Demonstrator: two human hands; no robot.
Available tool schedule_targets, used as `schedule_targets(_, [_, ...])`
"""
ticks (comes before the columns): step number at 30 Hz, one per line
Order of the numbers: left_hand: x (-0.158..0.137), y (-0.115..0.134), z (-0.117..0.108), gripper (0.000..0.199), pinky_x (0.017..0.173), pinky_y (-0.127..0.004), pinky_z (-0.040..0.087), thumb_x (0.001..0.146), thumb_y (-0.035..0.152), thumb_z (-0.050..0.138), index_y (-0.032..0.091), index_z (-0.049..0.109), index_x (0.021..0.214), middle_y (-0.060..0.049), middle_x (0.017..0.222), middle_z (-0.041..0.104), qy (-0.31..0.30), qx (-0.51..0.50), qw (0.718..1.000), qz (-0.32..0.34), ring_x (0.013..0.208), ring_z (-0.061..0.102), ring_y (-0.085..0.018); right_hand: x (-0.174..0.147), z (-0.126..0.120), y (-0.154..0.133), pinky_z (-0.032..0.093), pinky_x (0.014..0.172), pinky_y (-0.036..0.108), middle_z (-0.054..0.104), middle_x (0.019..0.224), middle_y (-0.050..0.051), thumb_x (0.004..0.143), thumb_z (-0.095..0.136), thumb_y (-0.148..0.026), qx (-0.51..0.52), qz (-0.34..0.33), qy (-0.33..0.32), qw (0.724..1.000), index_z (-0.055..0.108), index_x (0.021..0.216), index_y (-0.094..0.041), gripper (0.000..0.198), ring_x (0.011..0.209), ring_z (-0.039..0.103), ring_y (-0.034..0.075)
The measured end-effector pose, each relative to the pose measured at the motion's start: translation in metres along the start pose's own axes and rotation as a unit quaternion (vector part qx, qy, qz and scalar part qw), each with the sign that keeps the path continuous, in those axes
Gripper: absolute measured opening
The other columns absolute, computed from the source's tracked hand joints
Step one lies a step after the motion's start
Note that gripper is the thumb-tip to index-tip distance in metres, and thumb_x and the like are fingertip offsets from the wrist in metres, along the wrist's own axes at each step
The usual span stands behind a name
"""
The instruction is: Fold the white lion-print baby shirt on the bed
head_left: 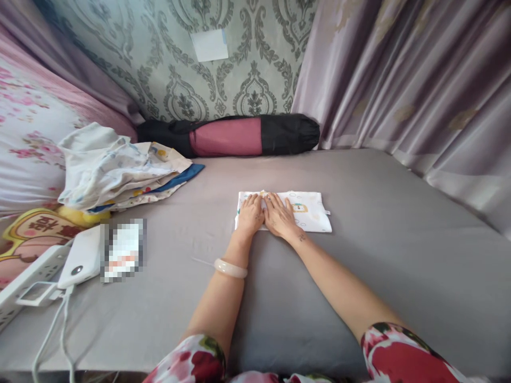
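A white printed cloth [311, 210], folded into a flat rectangle, lies on the grey sheet. It carries a yellow-orange figure and small outlines, and a little tag sticks out at its right edge. My left hand [250, 215] rests flat on the cloth's left part, fingers stretched out. Beside it, touching, my right hand [278, 215] presses flat near the cloth's middle with its fingers extended. Both palms face down, so the cloth under them is hidden. A pale bangle [230, 268] circles my left forearm.
A heap of light-coloured clothes [120, 165] lies at the left. Nearer stand a white power bank [82, 258] with cables, a power strip [32, 282] and a blurred-out item [123, 250]. A long black and pink bag [227, 136] lies along the wall. Curtains [399, 80] hang at the right.
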State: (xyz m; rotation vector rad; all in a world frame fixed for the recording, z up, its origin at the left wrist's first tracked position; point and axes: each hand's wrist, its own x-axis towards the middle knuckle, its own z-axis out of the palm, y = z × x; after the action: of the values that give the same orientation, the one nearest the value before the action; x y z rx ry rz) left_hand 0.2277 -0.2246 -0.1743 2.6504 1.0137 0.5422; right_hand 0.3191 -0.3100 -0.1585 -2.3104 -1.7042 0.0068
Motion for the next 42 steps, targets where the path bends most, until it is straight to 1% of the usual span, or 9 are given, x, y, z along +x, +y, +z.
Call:
schedule_targets(7, [-0.002, 0.004, -0.005, 0.042, 0.116, -0.045, 0.032, 0.097, 0.021, 0.036, 0.015, 0.05, 0.136, -0.013, 0.147, 0.05, -0.018, 0.017, 1.0, -0.009, 0.14, 0.041, -0.026, -0.006, -0.005, 0.006, 0.014, 0.12, 0.05, 0.032, 0.158, 0.011, 0.099, 0.027, -0.028, 0.026, 0.008, 0.012, 1.0, 0.037, 0.15, -0.011, 0.055, 0.147, 0.025, 0.025])
schedule_targets(12, [-0.005, 0.009, -0.007, 0.046, 0.118, -0.048, 0.027, 0.098, 0.031, 0.037, 0.015, 0.046, 0.141, -0.014, 0.15, 0.046, -0.027, 0.037, 0.999, -0.015, 0.142, 0.037, -0.027, -0.008, -0.013, 0.019, 0.01, 0.119, 0.053, 0.032, 0.158, 0.015, 0.099, 0.027, -0.027, 0.01, 0.073, 0.031, 0.997, 0.039, 0.148, -0.008, 0.054, 0.148, 0.023, 0.027])
schedule_targets(16, [-0.007, 0.009, -0.005, 0.052, 0.117, -0.052, 0.026, 0.097, 0.039, 0.041, 0.015, 0.044, 0.143, -0.017, 0.151, 0.043, -0.028, 0.034, 0.999, -0.017, 0.143, 0.035, -0.031, -0.008, -0.013, 0.027, 0.01, 0.119, 0.054, 0.031, 0.158, 0.015, 0.099, 0.027, -0.029, -0.003, 0.108, 0.03, 0.994, 0.04, 0.148, -0.008, 0.055, 0.148, 0.022, 0.027])
schedule_targets(22, [-0.007, 0.005, 0.002, 0.053, 0.117, -0.054, 0.025, 0.095, 0.044, 0.043, 0.019, 0.046, 0.142, -0.016, 0.151, 0.044, -0.008, 0.025, 1.0, -0.01, 0.143, 0.035, -0.032, -0.01, -0.006, 0.029, 0.012, 0.118, 0.055, 0.032, 0.158, 0.016, 0.099, 0.027, -0.031, -0.014, 0.104, 0.031, 0.994, 0.039, 0.148, -0.009, 0.055, 0.147, 0.022, 0.028])
schedule_targets(29, [-0.007, 0.006, 0.0, 0.053, 0.117, -0.054, 0.025, 0.096, 0.043, 0.043, 0.02, 0.044, 0.143, -0.015, 0.152, 0.043, -0.016, 0.031, 0.999, -0.014, 0.143, 0.034, -0.031, -0.01, -0.008, 0.028, 0.012, 0.118, 0.053, 0.031, 0.158, 0.016, 0.099, 0.027, -0.03, -0.004, 0.105, 0.031, 0.994, 0.039, 0.148, -0.009, 0.055, 0.148, 0.021, 0.027])
schedule_targets(31, [-0.007, 0.007, -0.001, 0.053, 0.117, -0.053, 0.025, 0.096, 0.042, 0.043, 0.019, 0.043, 0.144, -0.015, 0.152, 0.042, -0.018, 0.034, 0.999, -0.016, 0.143, 0.034, -0.031, -0.008, -0.01, 0.029, 0.012, 0.118, 0.053, 0.03, 0.158, 0.017, 0.098, 0.027, -0.03, 0.003, 0.128, 0.034, 0.991, 0.037, 0.148, -0.006, 0.056, 0.147, 0.021, 0.028])
schedule_targets(36, [-0.007, 0.007, -0.004, 0.049, 0.116, -0.051, 0.027, 0.096, 0.039, 0.042, 0.015, 0.048, 0.138, -0.018, 0.149, 0.045, 0.001, 0.042, 0.999, -0.024, 0.141, 0.038, -0.03, -0.004, -0.01, 0.036, 0.013, 0.117, 0.054, 0.027, 0.157, 0.025, 0.098, 0.029, -0.036, -0.013, 0.228, 0.083, 0.97, 0.033, 0.148, 0.005, 0.064, 0.147, 0.02, 0.035])
schedule_targets(39, [-0.006, 0.005, -0.002, 0.047, 0.116, -0.051, 0.027, 0.096, 0.038, 0.041, 0.014, 0.05, 0.135, -0.02, 0.148, 0.046, 0.016, 0.051, 0.998, -0.034, 0.14, 0.039, -0.031, -0.003, -0.007, 0.041, 0.015, 0.117, 0.054, 0.028, 0.156, 0.028, 0.097, 0.03, -0.038, -0.022, 0.263, 0.066, 0.962, 0.032, 0.147, 0.007, 0.068, 0.146, 0.02, 0.037])
schedule_targets(42, [-0.006, 0.004, 0.0, 0.049, 0.117, -0.051, 0.026, 0.096, 0.038, 0.041, 0.01, 0.05, 0.135, -0.022, 0.148, 0.045, 0.01, 0.057, 0.998, -0.036, 0.141, 0.037, -0.033, -0.002, -0.004, 0.042, 0.016, 0.116, 0.054, 0.026, 0.156, 0.028, 0.098, 0.028, -0.04, -0.025, 0.274, 0.042, 0.96, 0.031, 0.147, 0.009, 0.07, 0.146, 0.019, 0.038])
